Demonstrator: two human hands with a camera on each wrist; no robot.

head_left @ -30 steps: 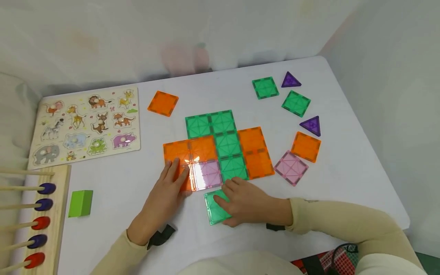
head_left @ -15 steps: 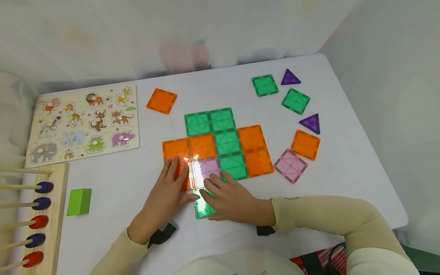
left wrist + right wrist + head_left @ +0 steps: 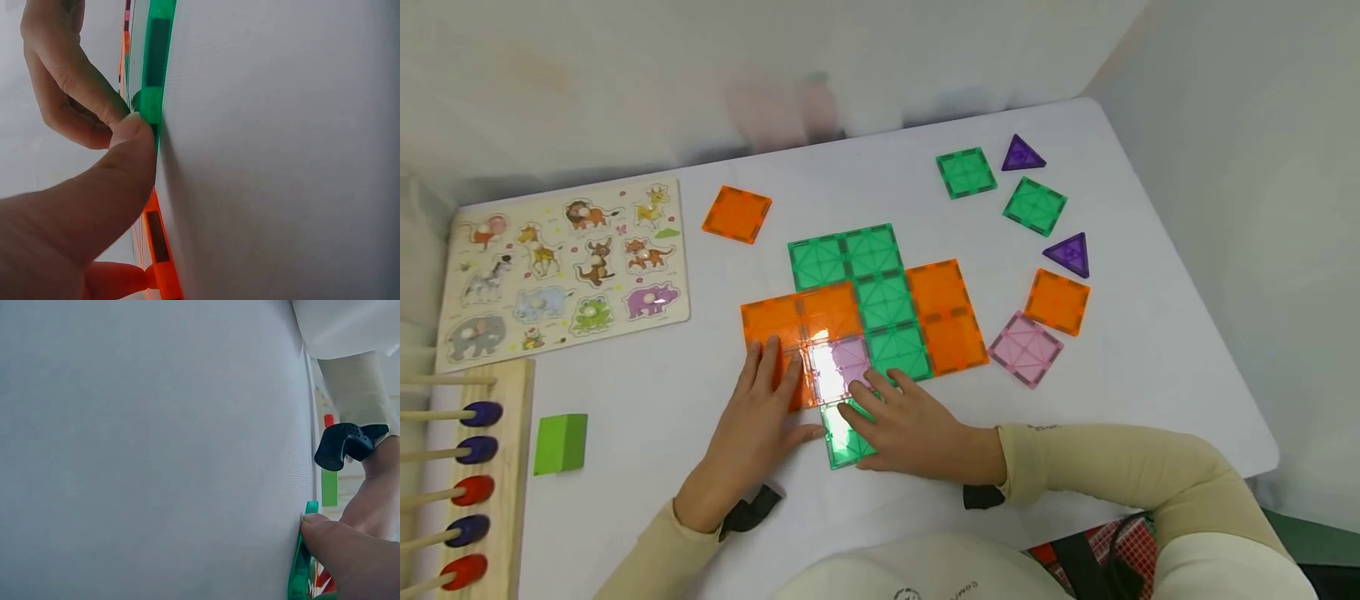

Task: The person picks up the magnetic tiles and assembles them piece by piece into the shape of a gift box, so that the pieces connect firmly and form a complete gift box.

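Observation:
In the head view, my right hand [image 3: 917, 433] holds a translucent green square magnetic tile [image 3: 842, 446], its thumb at the near edge and fingers over the top. That tile lies flat against the near side of a glare-covered pink tile [image 3: 852, 360]. My left hand [image 3: 748, 433] rests with extended fingers on the orange tiles [image 3: 771, 318] at the left of a flat patchwork. Its thumb touches the green tile's left edge, seen close in the left wrist view. Green tiles [image 3: 886, 300] form the patchwork's middle, with more orange tiles [image 3: 946, 317] on its right.
Loose at the right lie a pink tile [image 3: 1026, 350], an orange tile [image 3: 1057, 302], green squares [image 3: 1035, 206] and purple triangles [image 3: 1069, 254]. A lone orange tile [image 3: 737, 214] sits at upper left. Further left are an animal puzzle board [image 3: 561, 275], a green block [image 3: 561, 444] and a bead frame [image 3: 505, 483].
My right hand has slid the green tile leftward and up against the pink tile's near side. The left hand has stayed on the orange tiles. The head view has shifted slightly.

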